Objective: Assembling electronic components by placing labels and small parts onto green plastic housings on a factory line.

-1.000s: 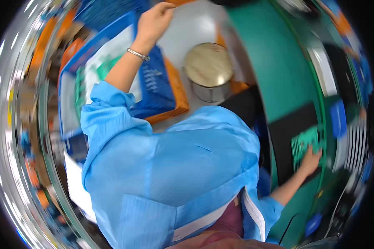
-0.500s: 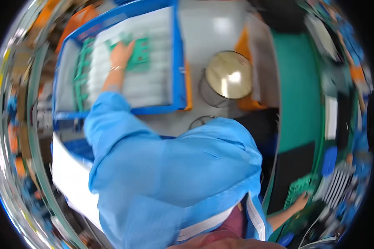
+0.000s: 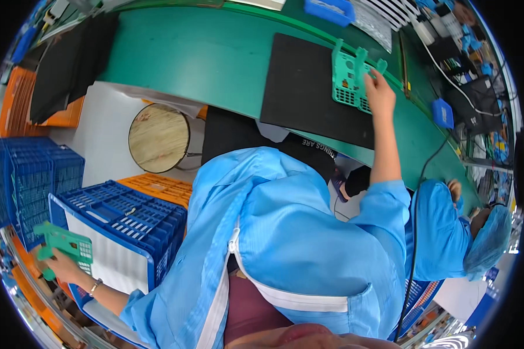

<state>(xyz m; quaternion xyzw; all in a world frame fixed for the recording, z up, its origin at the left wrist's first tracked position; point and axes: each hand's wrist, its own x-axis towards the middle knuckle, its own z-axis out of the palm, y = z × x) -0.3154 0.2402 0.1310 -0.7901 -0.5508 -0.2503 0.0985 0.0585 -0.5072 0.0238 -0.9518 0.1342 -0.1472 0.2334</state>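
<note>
My left hand (image 3: 64,266), with a bracelet at the wrist, is closed on a green plastic bracket (image 3: 71,244) with a slotted grid and raised prongs. Hand and bracket are over a blue crate (image 3: 151,269) with white padding at the lower left. My right hand (image 3: 381,96) reaches to the bench, its fingers closed at the edge of a second green plastic bracket (image 3: 344,78). That one lies over a black mat (image 3: 308,87), prongs toward the far side. The fingertips are partly hidden behind its prongs.
The green bench (image 3: 204,64) runs across the far side, with a small blue tray (image 3: 330,10) and a blue box (image 3: 442,113). A round stool (image 3: 159,138) stands below it. Stacked blue crates (image 3: 38,186) are at left. A co-worker in blue (image 3: 439,232) sits at right.
My view has turned toward the bench. My left hand, earlier over a green bracket on the white padding, now holds one higher up. My right hand stays at the bracket on the bench.
</note>
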